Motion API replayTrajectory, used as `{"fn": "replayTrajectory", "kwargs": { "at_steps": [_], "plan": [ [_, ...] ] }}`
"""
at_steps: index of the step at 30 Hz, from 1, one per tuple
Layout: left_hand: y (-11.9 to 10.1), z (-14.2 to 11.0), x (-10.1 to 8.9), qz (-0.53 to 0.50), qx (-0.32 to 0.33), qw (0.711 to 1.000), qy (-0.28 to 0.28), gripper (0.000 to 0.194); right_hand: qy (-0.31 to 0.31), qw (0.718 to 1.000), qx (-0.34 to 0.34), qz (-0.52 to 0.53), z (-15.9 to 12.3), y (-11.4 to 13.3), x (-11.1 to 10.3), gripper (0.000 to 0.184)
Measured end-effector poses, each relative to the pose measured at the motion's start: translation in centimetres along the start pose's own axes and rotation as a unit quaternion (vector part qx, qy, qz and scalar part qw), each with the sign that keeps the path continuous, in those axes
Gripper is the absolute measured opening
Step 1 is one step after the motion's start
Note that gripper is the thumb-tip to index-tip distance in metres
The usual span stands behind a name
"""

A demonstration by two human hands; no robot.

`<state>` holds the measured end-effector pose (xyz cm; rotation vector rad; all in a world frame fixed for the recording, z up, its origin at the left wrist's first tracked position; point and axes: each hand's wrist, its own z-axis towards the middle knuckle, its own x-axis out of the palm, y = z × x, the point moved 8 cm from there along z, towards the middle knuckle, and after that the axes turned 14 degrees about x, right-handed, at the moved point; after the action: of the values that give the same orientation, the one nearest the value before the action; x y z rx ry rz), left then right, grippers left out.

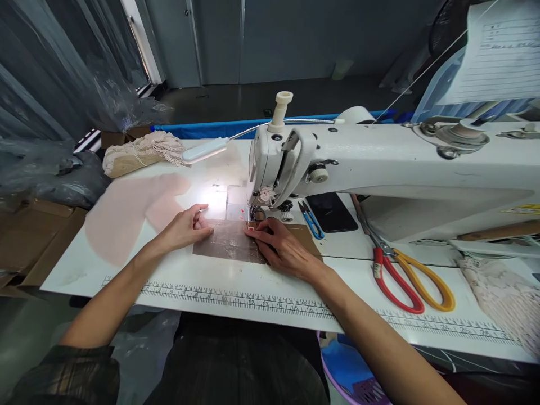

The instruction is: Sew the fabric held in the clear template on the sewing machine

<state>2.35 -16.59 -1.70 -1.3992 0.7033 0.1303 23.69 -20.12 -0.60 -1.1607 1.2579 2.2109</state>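
A brown piece of fabric (230, 242) lies flat on the white table (261, 287) under the needle of a white sewing machine (379, 163). My left hand (185, 228) rests on the fabric's left edge, fingers curled and pressed down on it. My right hand (282, 247) lies flat on the fabric's right part, fingertips pointing at the presser foot (255, 214). A small red mark shows on the cloth by the needle.
Blue thread snips (311, 219) and a black phone (331, 212) lie right of the needle. Red-and-yellow scissors (400, 275) sit further right, lace fabric (502, 292) beyond. Pink cloth (126, 214) and a cream lace bundle (141, 152) lie left. A lamp (206, 150) lights the needle area.
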Motion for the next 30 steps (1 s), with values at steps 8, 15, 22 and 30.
{"fn": "replayTrajectory", "kwargs": {
  "at_steps": [8, 15, 22, 30],
  "plan": [
    [-2.2, -0.2, -1.2, 0.191, 0.081, 0.978, -0.017, 0.063, -0.019, 1.000, -0.011, -0.013, -0.1, -0.1, 0.2, 0.035],
    [-8.9, -4.9, 2.4, 0.264, 0.412, 0.872, -0.014, 0.013, -0.026, 0.999, -0.016, -0.013, -0.1, 0.3, -0.1, 0.035],
    [-9.4, -4.1, 3.0, 0.304, 0.459, 0.835, 0.000, 0.016, 0.027, 0.999, -0.001, 0.044, -0.3, 0.1, -1.4, 0.040],
    [-8.7, 0.8, 6.2, 0.444, 0.478, 0.757, 0.040, 0.026, 0.011, 0.998, -0.053, -0.037, -0.8, 1.2, -0.5, 0.036]
  ]
}}
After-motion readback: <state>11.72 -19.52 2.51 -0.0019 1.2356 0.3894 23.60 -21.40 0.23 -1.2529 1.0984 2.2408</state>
